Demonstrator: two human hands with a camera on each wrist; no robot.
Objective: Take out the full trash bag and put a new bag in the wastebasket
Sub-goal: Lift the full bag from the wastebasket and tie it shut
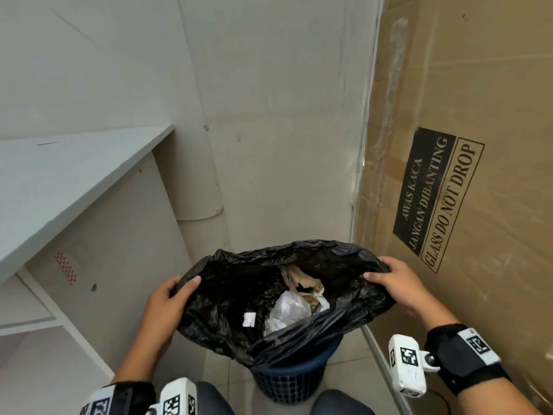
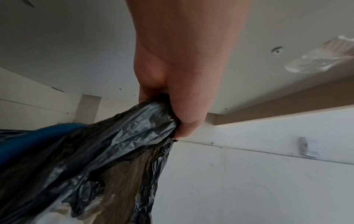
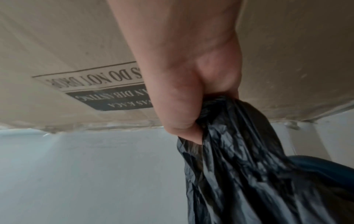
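A black trash bag [image 1: 233, 298] hangs open above a blue mesh wastebasket [image 1: 287, 381] on the floor, its bottom still inside the basket. Crumpled paper and clear plastic [image 1: 293, 310] lie in the bag. My left hand [image 1: 172, 295] grips the bag's left rim, fingers curled round the bunched plastic [image 2: 145, 121]. My right hand [image 1: 392, 280] grips the right rim in the same way, the black plastic [image 3: 229, 136] gathered in its fist. The blue basket rim [image 2: 28, 139] shows under the bag in the left wrist view and again in the right wrist view [image 3: 316, 165].
A tall cardboard box [image 1: 478, 145] marked "GLASS DO NOT DROP" stands close on the right. A white desk [image 1: 59, 187] with a side panel stands on the left. A white wall [image 1: 269, 115] is behind the basket. My knees [image 1: 338, 402] flank the basket.
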